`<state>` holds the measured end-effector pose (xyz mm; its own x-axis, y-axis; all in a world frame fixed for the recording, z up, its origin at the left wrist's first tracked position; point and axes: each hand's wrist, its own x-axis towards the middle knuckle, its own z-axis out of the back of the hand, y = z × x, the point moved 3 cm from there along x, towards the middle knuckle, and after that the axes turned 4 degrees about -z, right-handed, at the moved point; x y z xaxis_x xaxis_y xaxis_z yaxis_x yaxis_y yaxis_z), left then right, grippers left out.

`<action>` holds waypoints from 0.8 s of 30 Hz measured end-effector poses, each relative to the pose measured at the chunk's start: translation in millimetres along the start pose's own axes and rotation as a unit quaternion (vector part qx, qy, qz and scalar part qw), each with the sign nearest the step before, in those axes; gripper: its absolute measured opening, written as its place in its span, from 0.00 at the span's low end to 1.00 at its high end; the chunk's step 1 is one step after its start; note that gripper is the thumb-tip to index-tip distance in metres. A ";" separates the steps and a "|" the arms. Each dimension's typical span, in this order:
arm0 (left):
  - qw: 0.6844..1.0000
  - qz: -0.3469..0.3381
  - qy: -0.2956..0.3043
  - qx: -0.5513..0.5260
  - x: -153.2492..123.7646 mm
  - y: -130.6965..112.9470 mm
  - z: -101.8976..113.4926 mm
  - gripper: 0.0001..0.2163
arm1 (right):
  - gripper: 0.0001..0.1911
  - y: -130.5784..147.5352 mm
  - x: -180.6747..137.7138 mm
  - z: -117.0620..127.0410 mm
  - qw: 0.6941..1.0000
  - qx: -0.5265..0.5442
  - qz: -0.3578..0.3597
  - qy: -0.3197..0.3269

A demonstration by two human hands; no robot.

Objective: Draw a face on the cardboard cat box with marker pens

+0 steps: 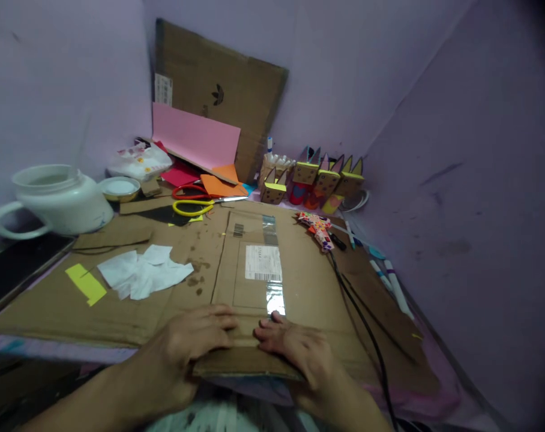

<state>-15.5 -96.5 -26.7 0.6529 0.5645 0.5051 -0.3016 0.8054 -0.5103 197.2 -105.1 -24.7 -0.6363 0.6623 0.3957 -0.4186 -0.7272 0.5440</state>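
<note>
A flattened cardboard sheet [254, 264] with a white shipping label and clear tape lies in front of me on the work surface. My left hand [195, 339] rests palm down on its near edge, fingers stretched out and together. My right hand [299, 348] lies flat beside it on the same edge, fingers pointing left toward the left hand. Neither hand holds anything. The fingertips of the two hands nearly meet at the cardboard's near middle.
White paper scraps [141, 273] and a yellow strip [86, 283] lie at left. A white jug [56, 201] stands far left. Yellow and red scissors [195, 201], coloured paper, small cardboard figures [322, 180], pens [389, 276] and a black cable [362, 318] sit behind and right.
</note>
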 end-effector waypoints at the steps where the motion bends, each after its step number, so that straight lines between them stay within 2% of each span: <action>1: 1.000 -0.010 -0.013 0.000 0.2 1.7 -0.5 0.16 | 0.22 -0.4 1.3 0.2 1.000 0.008 -0.012 0.001; 3: 0.999 0.007 -0.032 0.010 3.3 4.2 -1.2 0.16 | 0.17 -4.6 7.6 1.8 0.996 0.039 -0.081 -0.010; 4: 0.998 0.048 -0.035 0.018 6.8 6.4 -1.2 0.15 | 0.13 -9.1 12.4 3.2 0.987 0.067 -0.143 -0.024; 6: 0.983 0.175 -0.036 0.033 16.9 12.9 0.7 0.11 | 0.05 -21.3 24.4 5.9 0.952 0.128 -0.272 -0.056; 7: 0.967 0.247 -0.043 0.033 22.8 17.4 2.5 0.08 | 0.05 -28.1 31.5 6.9 0.933 0.154 -0.318 -0.067; 9: 0.934 0.353 -0.063 0.003 35.8 27.1 6.0 0.08 | 0.07 -41.9 47.2 7.5 0.908 0.197 -0.363 -0.067; 12: 0.904 0.414 -0.070 -0.085 54.1 42.8 7.6 0.12 | 0.05 -62.5 65.3 4.9 0.872 0.268 -0.408 -0.042; 16: 0.889 0.406 -0.050 -0.206 67.4 52.4 7.9 0.18 | 0.15 -68.0 68.6 5.2 0.837 0.346 -0.422 -0.042; 20: 0.870 0.380 -0.045 -0.311 66.1 43.0 11.2 0.21 | 0.28 -46.2 48.1 9.5 0.836 0.403 -0.369 -0.051; 22: 0.867 0.388 -0.043 -0.309 56.4 36.3 12.2 0.18 | 0.28 -37.3 32.5 11.7 0.851 0.392 -0.339 -0.079; 24: 0.893 0.375 -0.043 -0.247 41.7 29.0 13.0 0.12 | 0.22 -32.9 18.7 14.0 0.899 0.304 -0.302 -0.094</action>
<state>-6.0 -47.2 -11.4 0.3348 0.9399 -0.0668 -0.2741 0.0293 -0.9612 208.2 -66.3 -24.9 -0.2685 0.9631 -0.0201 -0.1837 -0.0307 0.9825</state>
